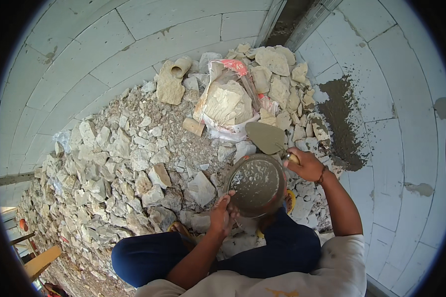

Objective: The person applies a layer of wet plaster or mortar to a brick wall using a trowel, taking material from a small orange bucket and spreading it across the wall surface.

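Observation:
My left hand [222,213] grips the near-left rim of a round pan [256,188] holding grey, wet mortar, above my bent legs in dark trousers. My right hand [306,166] holds the wooden handle of a trowel [264,137], its grey-coated blade raised just beyond the pan's far edge, over the stones. Ahead lies a torn white and red sack [225,127] with a large cream lump [227,101] in it. A short pale cylinder [193,126] rests beside the sack.
Broken stones [119,148] spread across the ground. A pale block wall [119,39] runs behind them; another wall [386,163] stands close on my right, splattered with mortar [344,123]. A hollow pale pipe piece [182,66] lies at the back. An orange-yellow plank [42,262] is at lower left.

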Available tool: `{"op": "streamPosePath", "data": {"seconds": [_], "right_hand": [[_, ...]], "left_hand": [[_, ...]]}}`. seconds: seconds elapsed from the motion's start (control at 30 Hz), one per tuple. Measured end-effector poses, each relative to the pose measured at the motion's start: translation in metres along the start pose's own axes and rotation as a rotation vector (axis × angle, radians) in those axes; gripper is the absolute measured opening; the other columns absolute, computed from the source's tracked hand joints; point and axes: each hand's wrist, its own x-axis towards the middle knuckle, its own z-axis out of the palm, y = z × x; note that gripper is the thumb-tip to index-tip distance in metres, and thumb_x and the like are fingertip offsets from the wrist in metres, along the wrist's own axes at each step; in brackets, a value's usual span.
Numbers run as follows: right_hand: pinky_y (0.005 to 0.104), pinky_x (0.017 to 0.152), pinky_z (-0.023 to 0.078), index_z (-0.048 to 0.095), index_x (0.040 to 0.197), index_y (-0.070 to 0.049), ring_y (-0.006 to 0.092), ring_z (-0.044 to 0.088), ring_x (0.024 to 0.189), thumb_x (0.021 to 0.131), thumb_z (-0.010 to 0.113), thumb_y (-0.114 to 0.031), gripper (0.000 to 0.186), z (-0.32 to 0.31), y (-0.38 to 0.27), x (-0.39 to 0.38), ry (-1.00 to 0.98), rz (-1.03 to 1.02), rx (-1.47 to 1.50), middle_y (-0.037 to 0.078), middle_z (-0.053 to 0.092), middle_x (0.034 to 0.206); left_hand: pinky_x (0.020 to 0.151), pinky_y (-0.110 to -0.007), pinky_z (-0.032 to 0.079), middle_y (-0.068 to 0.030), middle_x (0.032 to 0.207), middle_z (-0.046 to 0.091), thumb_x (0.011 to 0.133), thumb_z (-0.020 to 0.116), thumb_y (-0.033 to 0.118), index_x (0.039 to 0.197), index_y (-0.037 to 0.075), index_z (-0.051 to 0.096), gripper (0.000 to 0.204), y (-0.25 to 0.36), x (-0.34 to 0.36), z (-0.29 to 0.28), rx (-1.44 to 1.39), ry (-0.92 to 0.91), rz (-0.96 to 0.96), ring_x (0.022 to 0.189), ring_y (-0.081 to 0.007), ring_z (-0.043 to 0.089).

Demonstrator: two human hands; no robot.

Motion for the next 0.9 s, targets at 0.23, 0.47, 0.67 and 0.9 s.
{"op": "streamPosePath", "data": {"seconds": [0.23, 0.47, 0.67, 0.9], "right_hand": [[0.0455, 0.076, 0.050, 0.057, 0.107, -0.005, 0.0380, 0.063, 0.085, 0.083, 0.058, -0.023, 0.030, 0.020, -0.052, -0.080, -0.173, 0.102, -0.515, 0.019, 0.065, 0.087], [0.0388, 0.081, 0.052, 0.068, 0.095, -0.006, 0.0274, 0.067, 0.092, 0.079, 0.062, -0.021, 0.022, 0.110, -0.081, -0.024, -0.156, 0.347, -0.812, 0.014, 0.069, 0.092], [0.0384, 0.079, 0.051, 0.068, 0.094, -0.006, 0.0295, 0.065, 0.093, 0.079, 0.058, -0.022, 0.024, 0.114, -0.062, -0.066, -0.011, 0.144, -0.851, 0.015, 0.067, 0.099], [0.0375, 0.078, 0.053, 0.068, 0.095, -0.007, 0.0280, 0.066, 0.093, 0.082, 0.055, -0.020, 0.023, 0.102, -0.037, -0.053, -0.139, 0.373, -0.849, 0.015, 0.066, 0.099]], "left_hand": [[0.060, -0.030, 0.040, 0.0047, 0.064, 0.034, 0.096, 0.046, 0.023, 0.119, 0.006, 0.049, 0.029, -0.003, 0.002, -0.025, -0.073, -0.128, -0.076, 0.056, -0.0101, 0.039], [0.054, -0.028, 0.039, 0.0047, 0.059, 0.033, 0.096, 0.048, 0.025, 0.119, 0.007, 0.053, 0.030, 0.002, -0.008, -0.015, -0.013, -0.026, -0.001, 0.050, -0.0081, 0.037], [0.058, -0.029, 0.040, 0.0049, 0.062, 0.033, 0.096, 0.046, 0.024, 0.119, 0.008, 0.052, 0.029, 0.002, -0.012, -0.023, 0.012, -0.025, -0.030, 0.054, -0.0092, 0.038], [0.058, -0.029, 0.040, 0.0047, 0.062, 0.033, 0.095, 0.051, 0.025, 0.120, 0.007, 0.053, 0.030, -0.003, -0.010, -0.025, -0.012, -0.079, -0.002, 0.056, -0.0092, 0.038]]}}
